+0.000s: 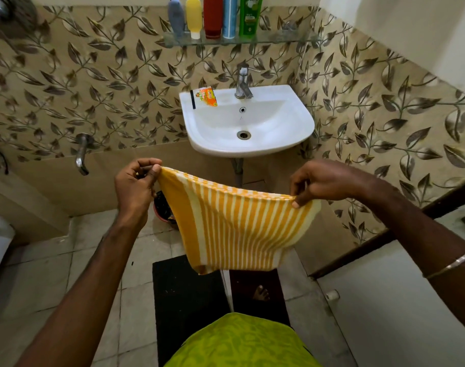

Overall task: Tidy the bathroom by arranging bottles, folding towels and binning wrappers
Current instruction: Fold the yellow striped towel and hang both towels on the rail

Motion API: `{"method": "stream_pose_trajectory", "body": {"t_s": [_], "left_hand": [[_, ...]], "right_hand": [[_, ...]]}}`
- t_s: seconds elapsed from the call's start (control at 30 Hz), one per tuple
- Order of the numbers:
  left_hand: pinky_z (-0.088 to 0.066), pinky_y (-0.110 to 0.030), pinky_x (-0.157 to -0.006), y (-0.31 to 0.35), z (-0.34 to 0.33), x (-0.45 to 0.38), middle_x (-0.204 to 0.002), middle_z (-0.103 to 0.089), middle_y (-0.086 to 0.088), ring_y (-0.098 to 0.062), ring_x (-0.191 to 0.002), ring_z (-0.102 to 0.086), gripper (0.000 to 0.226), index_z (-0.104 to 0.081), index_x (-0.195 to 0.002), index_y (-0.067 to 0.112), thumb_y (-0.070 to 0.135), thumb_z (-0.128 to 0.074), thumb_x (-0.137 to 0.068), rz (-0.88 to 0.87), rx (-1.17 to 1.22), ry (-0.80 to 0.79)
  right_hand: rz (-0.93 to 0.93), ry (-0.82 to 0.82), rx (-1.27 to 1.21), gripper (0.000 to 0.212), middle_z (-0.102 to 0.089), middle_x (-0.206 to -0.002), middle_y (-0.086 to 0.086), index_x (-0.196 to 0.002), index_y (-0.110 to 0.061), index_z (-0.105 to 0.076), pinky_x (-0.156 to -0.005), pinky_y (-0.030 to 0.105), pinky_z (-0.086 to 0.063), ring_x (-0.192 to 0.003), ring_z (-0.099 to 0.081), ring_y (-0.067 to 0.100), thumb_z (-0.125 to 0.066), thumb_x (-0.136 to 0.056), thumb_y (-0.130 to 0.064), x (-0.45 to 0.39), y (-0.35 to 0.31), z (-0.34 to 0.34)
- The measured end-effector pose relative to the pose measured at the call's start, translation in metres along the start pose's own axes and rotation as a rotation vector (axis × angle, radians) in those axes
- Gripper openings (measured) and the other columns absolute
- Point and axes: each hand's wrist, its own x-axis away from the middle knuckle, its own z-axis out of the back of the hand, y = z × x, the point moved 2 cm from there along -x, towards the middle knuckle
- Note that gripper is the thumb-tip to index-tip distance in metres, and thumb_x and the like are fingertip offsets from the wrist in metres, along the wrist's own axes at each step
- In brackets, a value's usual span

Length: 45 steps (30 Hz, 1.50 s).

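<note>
The towel (236,226) is soft, matt, striped cloth. The sink (300,128) is glossy white ceramic, its tap (242,83) shiny metal. The shelf (279,38) is clear glass carrying smooth plastic bottles (212,17). The wrapper (207,96) looks glossy. Wall tiles (93,83) have a slight sheen.

You've got both arms stretched out front, left hand (136,186) and right hand (316,181) each pinching with curled fingers, held level and apart.

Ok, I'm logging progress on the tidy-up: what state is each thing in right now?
Towel: unfolded, hanging, pinched at top corners by left hand and right hand.
Bottles: upright in a row on glass shelf.
Wrapper: lying on sink rim, not binned.
Tap: no water running.
</note>
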Motion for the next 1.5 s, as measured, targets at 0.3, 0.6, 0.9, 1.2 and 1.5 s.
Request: {"method": "stream_pose_trajectory", "body": {"t_s": [0.3, 0.6, 0.9, 1.2, 1.5], "left_hand": [[-0.047, -0.02, -0.054, 0.005, -0.005, 0.003, -0.09, -0.065, 0.004, -0.007, -0.068, -0.054, 0.013, -0.071, -0.103, 0.016, 0.008, -0.064, -0.095, -0.01, 0.002, -0.039], [-0.047, -0.016, -0.053, 0.008, -0.01, 0.01, -0.088, -0.064, 0.005, -0.007, -0.072, -0.056, 0.013, -0.07, -0.101, 0.017, 0.007, -0.063, -0.095, -0.024, -0.022, -0.071], [-0.049, -0.014, -0.058, 0.008, -0.016, 0.03, -0.092, -0.068, 0.009, 0.002, -0.077, -0.062, 0.018, -0.07, -0.096, 0.026, 0.008, -0.066, -0.093, -0.064, -0.043, -0.124], [-0.059, -0.024, -0.072, 0.02, -0.066, 0.088, -0.087, -0.071, 0.008, -0.002, -0.081, -0.068, 0.017, -0.068, -0.092, 0.018, 0.005, -0.075, -0.085, -0.076, 0.077, -0.188], [-0.06, -0.041, -0.077, 0.028, -0.106, 0.099, -0.085, -0.073, 0.001, -0.019, -0.081, -0.07, 0.015, -0.071, -0.087, 0.02, 0.01, -0.081, -0.081, -0.115, 0.185, -0.223]], "right_hand": [[0.19, -0.001, 0.452, 0.103, -0.059, -0.074, -0.007, -0.144, -0.07, 0.008, -0.065, 0.035, -0.055, -0.064, -0.056, 0.007, -0.07, -0.091, -0.028, -0.002, -0.007, -0.008], [0.186, -0.23, 0.604, 0.101, -0.055, -0.076, -0.001, -0.139, -0.07, 0.02, -0.048, 0.022, -0.046, -0.056, -0.053, 0.011, -0.053, -0.097, -0.014, -0.008, -0.036, -0.032], [-0.178, -0.228, 0.069, 0.114, -0.069, -0.093, 0.017, -0.148, -0.065, 0.008, -0.051, 0.038, -0.062, -0.07, -0.074, 0.03, -0.068, -0.087, -0.005, -0.031, -0.031, -0.029], [-0.271, 0.016, -0.495, 0.103, -0.061, -0.069, 0.02, -0.161, -0.031, -0.002, -0.043, 0.035, -0.056, -0.048, -0.059, 0.023, -0.064, -0.086, 0.006, -0.059, -0.045, -0.029], [-0.229, 0.153, -0.765, 0.055, -0.056, -0.078, 0.02, -0.135, -0.015, -0.035, -0.047, 0.033, -0.053, -0.055, -0.061, 0.025, -0.062, -0.089, -0.002, -0.067, -0.059, -0.013]]}}
